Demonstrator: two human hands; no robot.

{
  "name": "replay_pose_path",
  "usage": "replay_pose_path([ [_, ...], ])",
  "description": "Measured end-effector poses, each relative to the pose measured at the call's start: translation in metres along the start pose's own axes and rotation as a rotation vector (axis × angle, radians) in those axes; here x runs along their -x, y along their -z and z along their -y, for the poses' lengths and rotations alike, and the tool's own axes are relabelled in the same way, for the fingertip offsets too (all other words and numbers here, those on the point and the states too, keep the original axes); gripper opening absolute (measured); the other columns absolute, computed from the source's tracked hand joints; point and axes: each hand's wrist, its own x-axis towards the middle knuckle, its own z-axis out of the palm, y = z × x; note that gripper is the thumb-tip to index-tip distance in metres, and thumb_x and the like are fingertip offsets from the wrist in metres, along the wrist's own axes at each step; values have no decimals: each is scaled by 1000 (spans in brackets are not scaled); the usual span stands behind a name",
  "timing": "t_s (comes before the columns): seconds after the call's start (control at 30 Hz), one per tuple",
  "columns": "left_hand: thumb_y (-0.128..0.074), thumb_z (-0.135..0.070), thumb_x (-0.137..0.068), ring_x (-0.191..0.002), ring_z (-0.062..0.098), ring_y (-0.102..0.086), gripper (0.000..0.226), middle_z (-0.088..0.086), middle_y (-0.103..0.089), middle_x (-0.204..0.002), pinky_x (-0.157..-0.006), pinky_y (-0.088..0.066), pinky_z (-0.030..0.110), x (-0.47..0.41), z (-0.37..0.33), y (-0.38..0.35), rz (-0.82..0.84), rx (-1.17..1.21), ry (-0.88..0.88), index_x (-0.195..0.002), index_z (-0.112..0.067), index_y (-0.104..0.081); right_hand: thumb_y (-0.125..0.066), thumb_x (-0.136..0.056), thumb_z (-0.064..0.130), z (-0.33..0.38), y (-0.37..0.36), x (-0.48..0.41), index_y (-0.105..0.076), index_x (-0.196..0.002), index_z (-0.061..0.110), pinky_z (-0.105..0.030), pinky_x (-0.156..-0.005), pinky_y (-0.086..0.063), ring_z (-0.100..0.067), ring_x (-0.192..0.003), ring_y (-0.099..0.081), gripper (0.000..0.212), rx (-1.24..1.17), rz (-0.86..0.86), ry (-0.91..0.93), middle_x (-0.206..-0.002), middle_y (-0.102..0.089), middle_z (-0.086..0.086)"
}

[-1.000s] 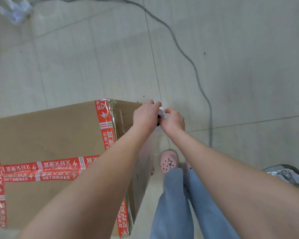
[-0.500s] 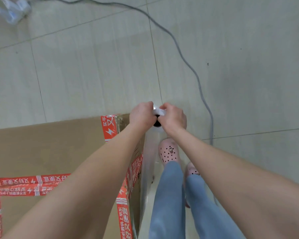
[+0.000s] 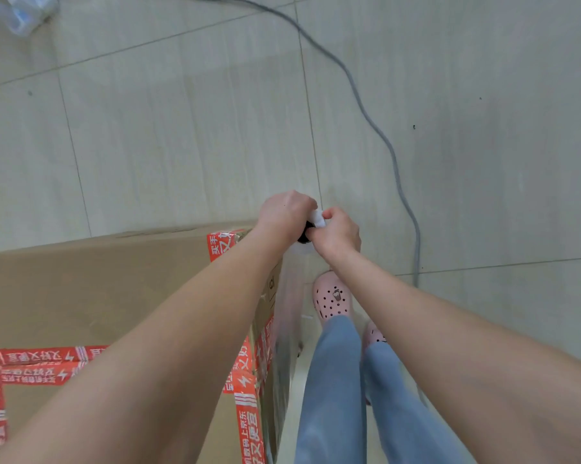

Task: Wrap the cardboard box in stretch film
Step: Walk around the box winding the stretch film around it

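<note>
- Centrally, my left hand (image 3: 287,214) and right hand (image 3: 337,234) meet just past the far right corner of the box (image 3: 115,289). Both are curled tight round the top of the roll (image 3: 317,218). Only its white end and dark core show between them.
- Box: fills the 8 o'clock part of the view, stands on the floor (image 3: 182,128), and is banded with red tape (image 3: 247,426).
- Film (image 3: 287,313): a clear sheet hangs from the roll down the box's right side, at 6 o'clock of my hands, between the cardboard and my legs (image 3: 332,380). I cannot tell whether it lies flat against the box.
- Stage, as I judge it: the film is being led round this corner. I can make out no film on the top face.
- Risk 1: the cable (image 3: 396,169) runs over the floor from 12 o'clock round to 4 o'clock of my hands and ends near my shoe (image 3: 332,299). A step round the corner could catch it and jerk the sheet.
- Risk 2: too hard a pull here could tear the film on the cardboard edge or drag the box. Too slack a pull would leave it sagging, with no cling.
- Risk 3: I grip the roll's top only. If the core cannot turn in my fingers, the film stops paying out. If they loosen, the roll drops.
</note>
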Motion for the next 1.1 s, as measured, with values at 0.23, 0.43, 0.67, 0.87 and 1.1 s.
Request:
replay_pose_path([
  [0.23,-52,-10,-82,-69,28,-47,20,2,-41,-61,-56,-35,28,-6,24,10,-62,183,195,-65,-10,-43,-58,-82,12,35,-1,-11,-58,-115,25,-26,-73,-41,-25,-99,-59,35,157,-49,147,-112,-63,-1],
  [0.43,-57,-16,-77,-64,28,-45,32,5,-43,-57,-49,-29,29,-7,55,12,-165,408,376,-55,-11,-35,-64,-82,25,48,-14,-15,-49,-121,18,-28,-70,-41,-25,-92,-57,42,72,17,55,-108,-56,-2],
  [0.67,-55,-17,-84,-92,30,-56,18,11,-62,-101,-64,-43,29,-15,64,25,-55,335,266,-100,-9,-60,-68,-74,23,62,-37,-18,-49,-108,11,-45,-82,-56,-32,-94,-64,40,-189,28,-80,-101,-56,-5],
  [0.87,-52,-8,-84,-94,28,-59,30,10,-63,-105,-67,-41,30,-27,67,37,-56,187,204,-112,-10,-63,-69,-76,21,71,-38,-22,-51,-114,17,-38,-84,-54,-26,-94,-62,42,-103,17,-22,-110,-59,-4],
  [1.1,-56,-14,-81,-77,31,-58,9,13,-58,-79,-60,-40,32,-19,93,40,-125,443,376,-77,-6,-52,-56,-85,13,104,-38,-29,-54,-122,25,-26,-77,-42,-27,-103,-58,39,152,14,144,-123,-59,-3],
])
